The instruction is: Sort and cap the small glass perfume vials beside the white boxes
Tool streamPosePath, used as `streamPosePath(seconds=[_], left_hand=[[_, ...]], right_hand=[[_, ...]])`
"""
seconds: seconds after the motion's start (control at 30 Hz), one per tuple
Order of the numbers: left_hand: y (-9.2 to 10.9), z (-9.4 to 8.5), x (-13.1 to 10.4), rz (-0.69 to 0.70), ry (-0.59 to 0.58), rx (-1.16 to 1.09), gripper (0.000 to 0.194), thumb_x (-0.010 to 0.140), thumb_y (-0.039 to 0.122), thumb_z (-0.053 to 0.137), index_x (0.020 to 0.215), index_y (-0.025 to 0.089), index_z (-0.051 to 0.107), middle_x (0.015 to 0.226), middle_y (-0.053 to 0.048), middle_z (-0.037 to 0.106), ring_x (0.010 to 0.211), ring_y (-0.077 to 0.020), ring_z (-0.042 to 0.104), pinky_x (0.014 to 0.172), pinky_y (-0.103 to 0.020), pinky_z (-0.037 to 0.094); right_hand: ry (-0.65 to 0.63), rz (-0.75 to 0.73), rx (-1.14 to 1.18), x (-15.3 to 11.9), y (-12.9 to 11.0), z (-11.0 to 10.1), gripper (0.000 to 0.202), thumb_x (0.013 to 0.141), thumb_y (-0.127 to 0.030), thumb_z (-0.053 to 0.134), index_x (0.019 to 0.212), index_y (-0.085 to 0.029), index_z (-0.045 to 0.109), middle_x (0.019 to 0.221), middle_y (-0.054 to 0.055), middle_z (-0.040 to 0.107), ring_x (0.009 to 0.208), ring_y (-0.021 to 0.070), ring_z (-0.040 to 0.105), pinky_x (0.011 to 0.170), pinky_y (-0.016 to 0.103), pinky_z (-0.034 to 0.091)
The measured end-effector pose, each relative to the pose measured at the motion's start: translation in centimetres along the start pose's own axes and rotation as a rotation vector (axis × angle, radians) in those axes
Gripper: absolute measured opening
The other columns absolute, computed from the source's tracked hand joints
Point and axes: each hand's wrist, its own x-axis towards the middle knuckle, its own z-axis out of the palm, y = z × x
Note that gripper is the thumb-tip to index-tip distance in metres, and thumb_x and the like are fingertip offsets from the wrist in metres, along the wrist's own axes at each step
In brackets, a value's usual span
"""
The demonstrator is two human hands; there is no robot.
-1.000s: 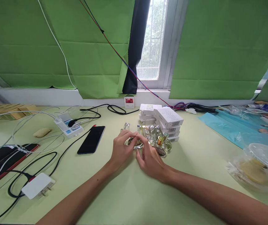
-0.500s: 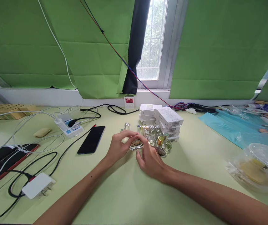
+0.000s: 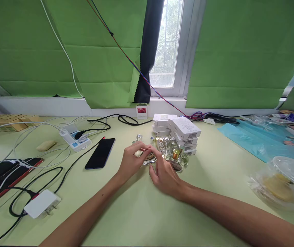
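A round glass perfume bottle (image 3: 150,158) with a dark patterned front stands on the table, its top hidden by fingers. My left hand (image 3: 133,160) closes thumb and fingers in a pinch at that top. From the other side my right hand (image 3: 165,175) reaches in, its bent fingers meeting the left fingertips over the bottle and its thumb held lower and apart. Right beside it stands a gold-capped perfume bottle (image 3: 176,159). Several more clear perfume bottles (image 3: 165,144) are grouped behind, and another glass bottle (image 3: 139,138) shows behind my left hand.
White boxes (image 3: 185,128) are stacked behind the bottles. A phone (image 3: 100,153), a power strip (image 3: 75,137), a white charger (image 3: 42,203) and tangled cables lie to the left. On the right are a blue plastic sheet (image 3: 249,137) and a lidded plastic cup (image 3: 283,181) in a bag.
My left hand has shifted very slightly, its fingers bending more at the bottle's top. My right hand stays almost still.
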Motion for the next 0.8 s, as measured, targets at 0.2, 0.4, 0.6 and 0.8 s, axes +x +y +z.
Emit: streamPosePath(seconds=[0.2, 0.4, 0.6, 0.8], left_hand=[[0.15, 0.17, -0.11, -0.008, 0.032, 0.073, 0.022, 0.090, 0.034, 0.066, 0.074, 0.020, 0.064, 0.074, 0.001, 0.068, 0.070, -0.0151, 0.064, 0.069, -0.028, 0.050], [0.16, 0.36, -0.19, -0.028, 0.064, 0.086, 0.021, 0.089, 0.033, 0.068, 0.073, 0.020, 0.063, 0.073, 0.001, 0.068, 0.071, -0.0159, 0.066, 0.068, -0.028, 0.051], [-0.21, 0.48, -0.41, -0.034, 0.049, 0.033, 0.019, 0.090, 0.036, 0.067, 0.078, 0.020, 0.068, 0.077, -0.001, 0.072, 0.075, -0.0167, 0.069, 0.073, -0.029, 0.057], [-0.15, 0.01, -0.13, -0.032, 0.008, -0.028, 0.017, 0.090, 0.036, 0.067, 0.085, 0.021, 0.073, 0.083, -0.001, 0.076, 0.077, -0.0173, 0.072, 0.078, -0.032, 0.061]], right_hand=[[0.001, -0.001, -0.003, 0.03, -0.01, -0.04, 0.060, 0.093, -0.011, 0.046, 0.148, -0.018, 0.023, 0.057, -0.013, 0.036, 0.049, 0.0126, 0.048, 0.057, 0.023, 0.044], [-0.002, 0.003, -0.029, -0.07, 0.16, 0.09, 0.061, 0.092, -0.011, 0.047, 0.148, -0.017, 0.024, 0.056, -0.013, 0.036, 0.049, 0.0119, 0.047, 0.056, 0.021, 0.042], [-0.021, 0.017, -0.017, 0.02, -0.01, -0.03, 0.061, 0.092, -0.011, 0.046, 0.148, -0.017, 0.023, 0.057, -0.013, 0.038, 0.049, 0.0127, 0.048, 0.058, 0.022, 0.043], [-0.017, 0.017, 0.001, 0.09, -0.04, -0.15, 0.060, 0.092, -0.011, 0.045, 0.148, -0.018, 0.024, 0.057, -0.013, 0.032, 0.048, 0.0123, 0.045, 0.056, 0.022, 0.042]])
